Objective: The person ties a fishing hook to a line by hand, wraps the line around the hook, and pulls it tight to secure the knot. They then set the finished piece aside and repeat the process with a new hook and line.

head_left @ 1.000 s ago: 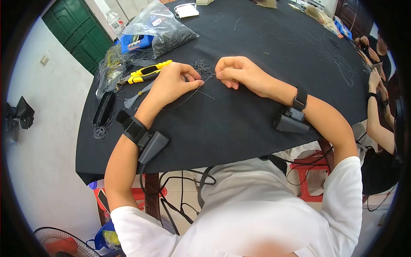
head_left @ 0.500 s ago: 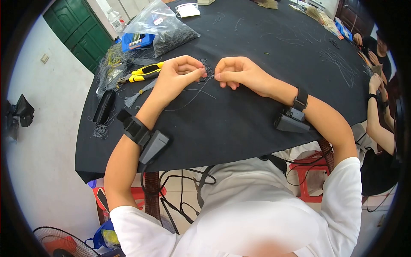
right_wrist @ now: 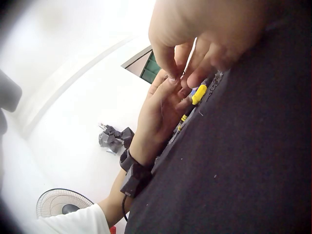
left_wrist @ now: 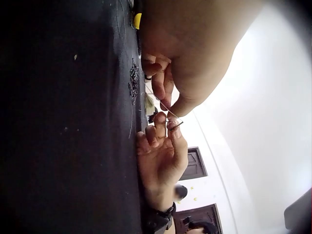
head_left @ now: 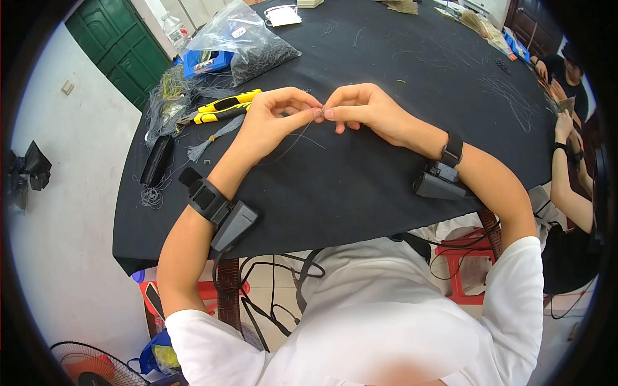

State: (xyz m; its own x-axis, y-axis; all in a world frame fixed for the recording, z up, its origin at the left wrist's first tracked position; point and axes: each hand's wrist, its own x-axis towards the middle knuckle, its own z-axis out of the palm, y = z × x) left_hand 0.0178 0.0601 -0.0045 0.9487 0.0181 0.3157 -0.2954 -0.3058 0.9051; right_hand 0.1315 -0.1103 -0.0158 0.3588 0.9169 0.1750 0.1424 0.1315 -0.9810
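Note:
In the head view my left hand [head_left: 277, 119] and right hand [head_left: 367, 109] meet fingertip to fingertip over the black table. The left hand pinches a thin grey line [left_wrist: 165, 107] between thumb and forefinger. Between the right thumb and fingertips is a tiny dark metal piece [left_wrist: 174, 126], too small to name; the line reaches it. The line's tail [head_left: 310, 139] hangs below the left hand. A pile of small dark pieces [left_wrist: 133, 83] lies on the table beyond the hands, mostly hidden by them in the head view.
Yellow-and-black pliers [head_left: 222, 110] and a tied bundle of grey line [head_left: 215, 140] lie left of my left hand. Behind are a clear bag of dark pieces [head_left: 264, 58], a blue box [head_left: 206, 63] and tangled line [head_left: 168, 96]. Another person [head_left: 570, 128] sits at right.
My left hand has moved right and its fingertips now meet the right hand's, where a gap stood before. The line's end moved along with it. The right hand has hardly moved.

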